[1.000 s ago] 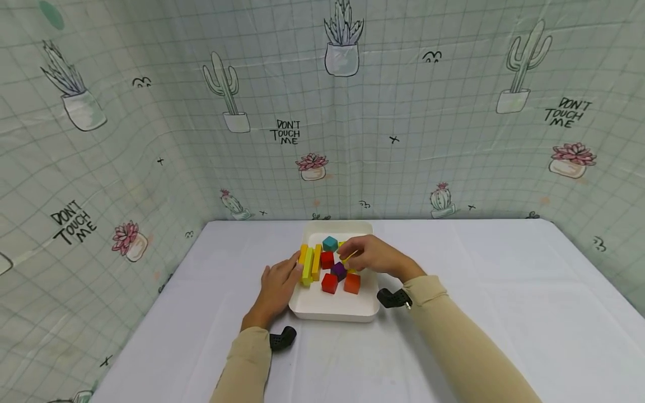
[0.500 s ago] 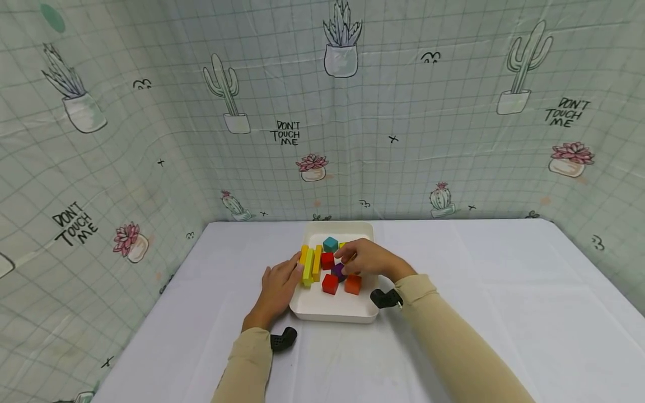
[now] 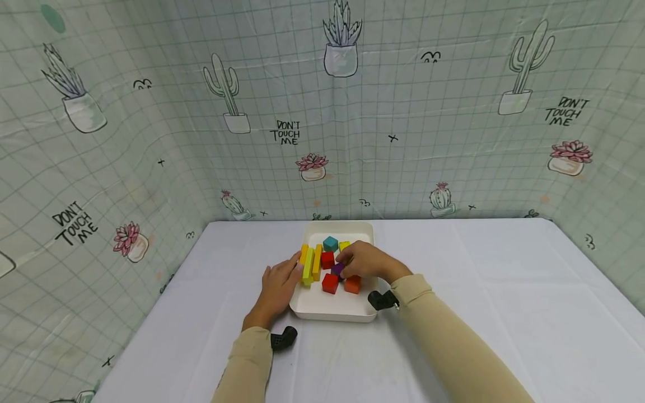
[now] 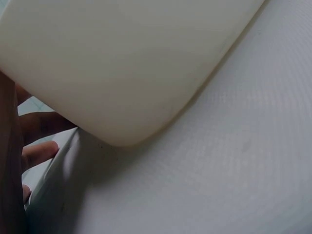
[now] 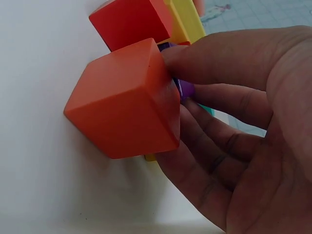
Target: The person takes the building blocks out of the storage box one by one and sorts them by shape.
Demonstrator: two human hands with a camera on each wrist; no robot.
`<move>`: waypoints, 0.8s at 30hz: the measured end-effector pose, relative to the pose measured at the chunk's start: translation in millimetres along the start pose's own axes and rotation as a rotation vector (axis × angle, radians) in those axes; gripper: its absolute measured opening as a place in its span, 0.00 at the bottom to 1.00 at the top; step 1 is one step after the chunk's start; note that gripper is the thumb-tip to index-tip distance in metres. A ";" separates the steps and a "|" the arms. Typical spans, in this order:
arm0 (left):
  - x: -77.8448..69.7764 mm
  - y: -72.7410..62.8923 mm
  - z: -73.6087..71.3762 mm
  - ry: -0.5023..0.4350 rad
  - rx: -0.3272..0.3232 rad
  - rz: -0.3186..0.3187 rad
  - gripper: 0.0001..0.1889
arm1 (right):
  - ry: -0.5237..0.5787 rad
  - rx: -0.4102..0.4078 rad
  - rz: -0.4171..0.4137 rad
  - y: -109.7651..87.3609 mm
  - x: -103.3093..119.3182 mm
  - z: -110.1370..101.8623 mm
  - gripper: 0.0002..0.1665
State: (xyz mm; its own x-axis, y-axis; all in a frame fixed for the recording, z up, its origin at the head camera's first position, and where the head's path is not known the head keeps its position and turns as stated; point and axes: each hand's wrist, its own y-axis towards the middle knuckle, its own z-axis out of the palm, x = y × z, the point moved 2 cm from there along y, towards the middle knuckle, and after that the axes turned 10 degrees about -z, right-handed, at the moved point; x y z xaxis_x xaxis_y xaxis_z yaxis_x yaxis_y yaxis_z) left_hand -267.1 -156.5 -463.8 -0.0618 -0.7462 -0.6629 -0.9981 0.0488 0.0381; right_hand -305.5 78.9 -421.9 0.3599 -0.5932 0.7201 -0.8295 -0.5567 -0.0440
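A white tray (image 3: 332, 312) holds several coloured blocks. My right hand (image 3: 370, 262) reaches in from the right, thumb and fingertips pinching a purple cube (image 3: 337, 271). In the right wrist view that purple cube (image 5: 186, 89) shows between thumb and index finger, partly behind an orange cube (image 5: 124, 105) close to the camera. Two red cubes, the nearer one (image 3: 330, 284) and the farther one (image 3: 327, 259), lie left of this hand. At the tray's left edge, my left hand (image 3: 277, 285) rests with fingers extended, beside long yellow blocks (image 3: 308, 267).
Toward the tray's far end lie a teal cube (image 3: 330, 243) and a yellow block (image 3: 344, 245). The tray stands on a white-covered table (image 3: 478, 291), with a cactus-print cloth (image 3: 393, 112) hanging behind and at the sides.
My right hand has left a yellow block, moved slightly nearer and taken the purple cube between thumb and fingers. The left hand has stayed at the tray's edge.
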 end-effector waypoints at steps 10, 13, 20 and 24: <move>-1.3 -0.3 -1.1 0.005 0.006 0.007 0.30 | -0.044 0.020 0.000 1.5 0.8 0.4 0.17; -0.6 0.2 0.2 0.006 0.007 0.002 0.30 | -0.065 0.022 0.002 0.9 -0.2 0.4 0.14; 1.1 1.6 2.0 0.008 0.001 0.003 0.30 | -0.068 0.009 -0.001 -1.0 -0.1 -0.7 0.11; 0.6 1.6 1.1 0.011 -0.004 0.003 0.30 | -0.062 0.003 0.002 -0.9 1.0 -1.1 0.10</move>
State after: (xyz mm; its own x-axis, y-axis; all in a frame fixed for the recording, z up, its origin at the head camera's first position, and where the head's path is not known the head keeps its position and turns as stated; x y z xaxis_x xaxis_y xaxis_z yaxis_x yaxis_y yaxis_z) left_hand -268.7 -156.1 -465.0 -0.0649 -0.7531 -0.6547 -0.9979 0.0484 0.0431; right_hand -304.9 79.5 -420.4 0.3843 -0.6288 0.6760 -0.8288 -0.5576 -0.0475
